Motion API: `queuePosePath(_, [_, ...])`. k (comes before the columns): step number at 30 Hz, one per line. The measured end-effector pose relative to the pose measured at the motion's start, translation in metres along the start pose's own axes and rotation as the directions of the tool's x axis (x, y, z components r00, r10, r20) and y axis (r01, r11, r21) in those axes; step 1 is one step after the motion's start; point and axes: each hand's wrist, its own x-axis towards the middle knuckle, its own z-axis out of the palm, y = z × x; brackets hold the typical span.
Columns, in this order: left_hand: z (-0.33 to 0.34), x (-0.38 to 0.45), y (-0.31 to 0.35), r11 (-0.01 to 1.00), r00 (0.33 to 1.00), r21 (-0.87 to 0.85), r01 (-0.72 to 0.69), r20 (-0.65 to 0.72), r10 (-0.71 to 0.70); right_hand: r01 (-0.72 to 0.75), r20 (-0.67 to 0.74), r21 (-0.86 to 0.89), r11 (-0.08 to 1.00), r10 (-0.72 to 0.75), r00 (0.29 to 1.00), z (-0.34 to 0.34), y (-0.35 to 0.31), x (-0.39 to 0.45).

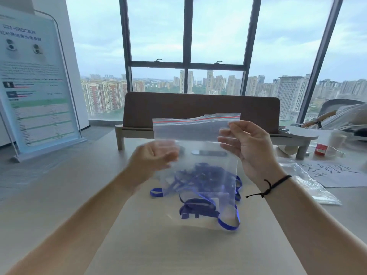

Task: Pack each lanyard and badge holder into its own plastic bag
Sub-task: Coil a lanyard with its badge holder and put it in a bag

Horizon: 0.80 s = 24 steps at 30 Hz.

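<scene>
A clear zip bag (195,133) with a red and blue seal strip hangs upright above the table. My right hand (249,149) pinches its upper right edge. My left hand (154,158) is blurred at the bag's left side, fingers loosely curled; whether it holds the plastic is unclear. A tangle of blue lanyards (200,187) with clear badge holders lies on the table behind the bag, seen through it. Loops of ribbon stick out at the left and bottom right.
More clear bags (309,183) and a sheet of paper with handwriting (333,171) lie at the right. A wooden bench (198,108) stands across the table's far edge. A small red object (320,149) sits at the far right. A poster stand (37,86) is at the left.
</scene>
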Motion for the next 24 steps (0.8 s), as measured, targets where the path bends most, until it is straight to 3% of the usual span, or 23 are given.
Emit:
queuePosePath(2, [0.007, -0.009, -0.035, 0.982, 0.983, 0.137, 0.128, 0.114, -0.144, -0.029, -0.031, 0.045, 0.999, 0.031, 0.999, -0.002, 0.006, 0.0])
queuePosePath(4, [0.013, -0.016, -0.06, 0.967, 0.969, 0.144, 0.209, 0.105, -0.225, -0.053, -0.07, 0.086, 0.995, 0.059, 0.996, -0.006, 0.011, 0.001])
queuePosePath(9, [0.016, -0.018, -0.066, 0.969, 0.97, -0.158, 0.192, -0.117, -0.212, -0.083, -0.116, 0.116, 0.99, 0.097, 0.988, -0.022, 0.022, 0.008])
queuePosePath(11, [0.014, -0.019, -0.071, 0.962, 0.973, -0.152, 0.228, -0.002, -0.231, -0.1, -0.139, 0.151, 0.984, 0.121, 0.983, -0.026, 0.025, 0.012])
queuePosePath(13, [0.019, -0.027, -0.088, 0.95, 0.934, -0.023, 0.31, 0.197, -0.3, -0.128, -0.163, 0.164, 0.978, 0.155, 0.974, -0.027, 0.032, 0.014])
queuePosePath(14, [0.023, -0.031, -0.1, 0.943, 0.916, 0.022, 0.332, 0.23, -0.328, -0.14, -0.171, 0.161, 0.977, 0.167, 0.971, -0.027, 0.036, 0.014])
queuePosePath(20, [0.03, -0.037, -0.12, 0.942, 0.939, -0.045, 0.334, -0.071, -0.336, -0.138, -0.232, 0.121, 0.983, 0.163, 0.959, -0.031, 0.043, 0.02])
queuePosePath(24, [0.014, -0.038, -0.118, 0.955, 0.941, -0.012, 0.297, -0.167, -0.295, -0.154, -0.226, 0.027, 0.988, 0.157, 0.962, -0.026, 0.048, 0.026])
